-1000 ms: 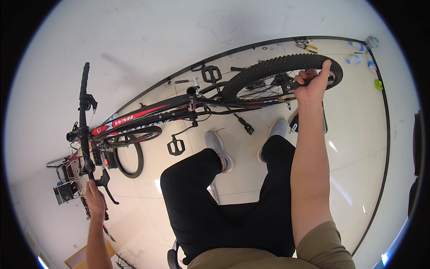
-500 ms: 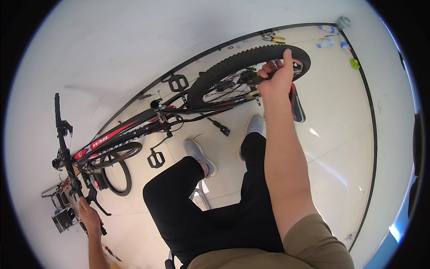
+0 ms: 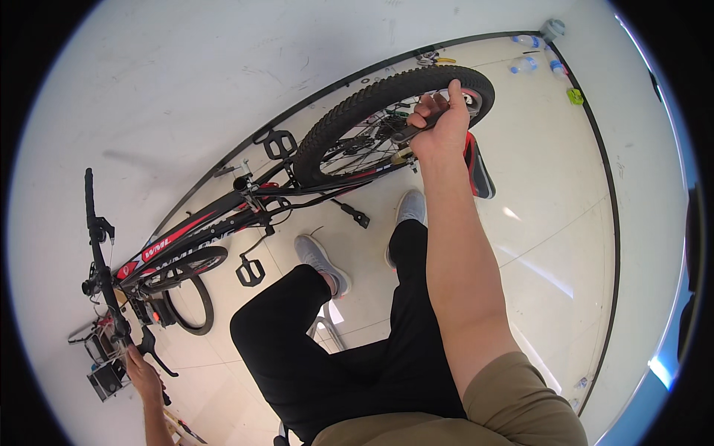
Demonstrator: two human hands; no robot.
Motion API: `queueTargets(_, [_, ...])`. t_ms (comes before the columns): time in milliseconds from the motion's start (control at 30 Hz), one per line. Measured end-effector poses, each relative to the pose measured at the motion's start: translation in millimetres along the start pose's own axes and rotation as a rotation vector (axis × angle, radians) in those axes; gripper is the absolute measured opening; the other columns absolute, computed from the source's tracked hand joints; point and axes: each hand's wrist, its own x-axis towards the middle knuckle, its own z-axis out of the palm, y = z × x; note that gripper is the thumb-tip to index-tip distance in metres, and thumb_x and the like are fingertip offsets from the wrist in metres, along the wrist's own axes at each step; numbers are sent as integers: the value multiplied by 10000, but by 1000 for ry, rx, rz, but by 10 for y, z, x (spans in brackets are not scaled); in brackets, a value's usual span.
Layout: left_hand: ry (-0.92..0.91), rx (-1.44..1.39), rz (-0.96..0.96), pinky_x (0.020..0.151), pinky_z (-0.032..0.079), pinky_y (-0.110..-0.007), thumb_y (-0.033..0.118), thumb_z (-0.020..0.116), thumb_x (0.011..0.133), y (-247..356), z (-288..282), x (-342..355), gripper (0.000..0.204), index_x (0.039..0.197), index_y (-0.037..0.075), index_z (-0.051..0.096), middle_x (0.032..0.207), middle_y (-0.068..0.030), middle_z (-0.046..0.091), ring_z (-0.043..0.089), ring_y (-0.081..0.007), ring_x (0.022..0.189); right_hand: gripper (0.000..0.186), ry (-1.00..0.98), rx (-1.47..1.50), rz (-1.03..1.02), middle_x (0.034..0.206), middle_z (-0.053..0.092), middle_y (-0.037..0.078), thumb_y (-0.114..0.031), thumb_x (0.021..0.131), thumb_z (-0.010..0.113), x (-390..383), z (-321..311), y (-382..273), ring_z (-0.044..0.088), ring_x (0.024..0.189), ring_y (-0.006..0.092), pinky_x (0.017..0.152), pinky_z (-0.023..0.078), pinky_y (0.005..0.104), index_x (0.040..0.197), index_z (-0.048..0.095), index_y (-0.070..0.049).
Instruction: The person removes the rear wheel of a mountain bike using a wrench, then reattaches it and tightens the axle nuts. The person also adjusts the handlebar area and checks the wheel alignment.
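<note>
Bike (image 3: 212,215) on the floor (image 3: 550,249) alongside the wall (image 3: 223,59), left hand (image 3: 146,375) wrapped round the handlebar (image 3: 102,267), right hand (image 3: 442,128) closed on a dark bar (image 3: 404,136) at the rear wheel (image 3: 379,90), thumb by the tread

Black, red and white on the bike frame (image 3: 178,233). Plain black on the handlebar (image 3: 99,260) and trousers (image 3: 282,316); black with a knobbly tread pattern on the tyre (image 3: 349,111). Light grey on the shoes (image 3: 316,256), olive-brown on the sleeve (image 3: 513,394), cream with thin lines on the floor (image 3: 543,215). Bright yellow-green on the packet (image 3: 575,96).
</note>
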Motion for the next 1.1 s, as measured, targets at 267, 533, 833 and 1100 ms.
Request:
queueTargets(267, [-35, 5, -37, 301, 307, -286, 563, 355, 1060, -63, -20, 30, 587, 1158, 27, 576, 453, 13, 352, 352, -102, 303, 429, 136, -62, -65, 767, 473, 7, -525, 911, 570, -111, 76, 35, 424, 624, 143, 544, 330, 311, 930, 473, -108])
queueTargets(533, [-5, 177, 57, 643, 484, -421, 483, 350, 1077, -504, -105, 154, 584, 1102, -36, 615, 802, -161, 630, 607, -265, 667, 465, 113, -174, -130, 714, 497, 10, -556, 944, 544, -17, 72, 134, 432, 555, 134, 483, 318, 277, 877, 500, -98])
queueTargets(833, [-219, 88, -77, 556, 455, -405, 481, 400, 1077, 182, -158, -46, 519, 1003, -20, 513, 654, -142, 530, 537, -247, 578, 406, 158, -230, -204, 990, 655, 103, -363, 1005, 539, -23, -65, 200, 461, 661, 137, 503, 344, 265, 1215, 502, -18])
queueTargets(1100, [-185, 7, 109, 714, 491, -446, 419, 481, 1063, 17, -146, 1, 494, 1072, -72, 535, 822, -270, 638, 604, -413, 754, 48, 177, -331, -70, 859, 628, 78, -99, 937, 469, -194, -642, 277, 429, 553, 100, 433, 309, 248, 941, 509, -72])
